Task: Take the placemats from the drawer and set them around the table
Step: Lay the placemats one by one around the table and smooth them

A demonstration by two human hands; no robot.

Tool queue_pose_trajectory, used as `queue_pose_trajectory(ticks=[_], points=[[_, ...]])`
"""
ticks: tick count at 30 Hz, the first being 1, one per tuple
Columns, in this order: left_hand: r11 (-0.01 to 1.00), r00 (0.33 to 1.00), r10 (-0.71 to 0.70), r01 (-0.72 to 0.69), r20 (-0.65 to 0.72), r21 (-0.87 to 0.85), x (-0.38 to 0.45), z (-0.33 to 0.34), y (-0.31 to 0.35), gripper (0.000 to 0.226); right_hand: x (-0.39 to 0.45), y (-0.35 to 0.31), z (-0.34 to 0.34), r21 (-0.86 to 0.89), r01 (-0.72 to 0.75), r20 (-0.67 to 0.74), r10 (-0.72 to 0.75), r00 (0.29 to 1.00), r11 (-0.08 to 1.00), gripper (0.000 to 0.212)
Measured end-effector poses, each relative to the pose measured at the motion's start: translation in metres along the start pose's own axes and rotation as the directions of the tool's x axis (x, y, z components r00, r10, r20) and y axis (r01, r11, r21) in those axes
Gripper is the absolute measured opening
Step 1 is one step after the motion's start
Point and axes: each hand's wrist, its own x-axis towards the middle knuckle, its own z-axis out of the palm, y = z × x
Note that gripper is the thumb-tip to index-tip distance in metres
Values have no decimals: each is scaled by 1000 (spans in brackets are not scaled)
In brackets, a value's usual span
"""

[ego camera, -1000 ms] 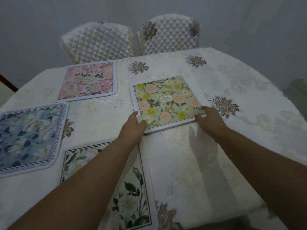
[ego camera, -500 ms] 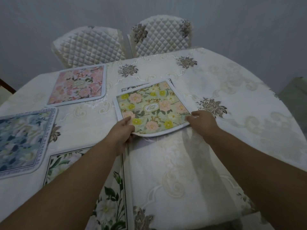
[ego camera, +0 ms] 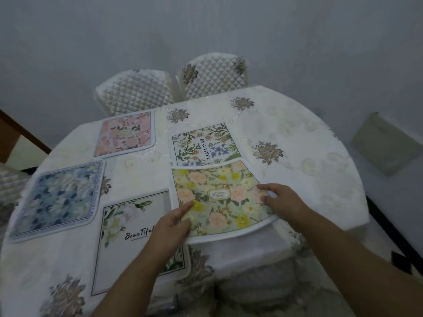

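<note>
Risk: both my hands, left hand (ego camera: pixel 174 223) & right hand (ego camera: pixel 282 200), pinch yellow placemat (ego camera: pixel 219 200) sagging over table (ego camera: pixel 309 138) edge; loose grip = it drops, or drags daisy placemat (ego camera: pixel 203 143) underneath.

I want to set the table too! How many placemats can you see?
5. Pink mat far left, blue mat left, wildflower mat in the middle, white-flower mat nearest, yellow mat held in both hands. More could be hidden.
</note>
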Motion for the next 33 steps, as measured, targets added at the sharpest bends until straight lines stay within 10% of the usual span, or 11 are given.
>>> queue_pose_trajectory(ticks=[16, 33], points=[[992, 991, 112, -107, 78, -64, -191, 9, 8, 44, -276, 10, -49, -51, 70, -276, -81, 958, 996, 38], [983, 991, 101, -112, -82, -144, -260, 173, 70, 45, -283, 79, -216, -109, 219, -140, -233, 962, 970, 41]])
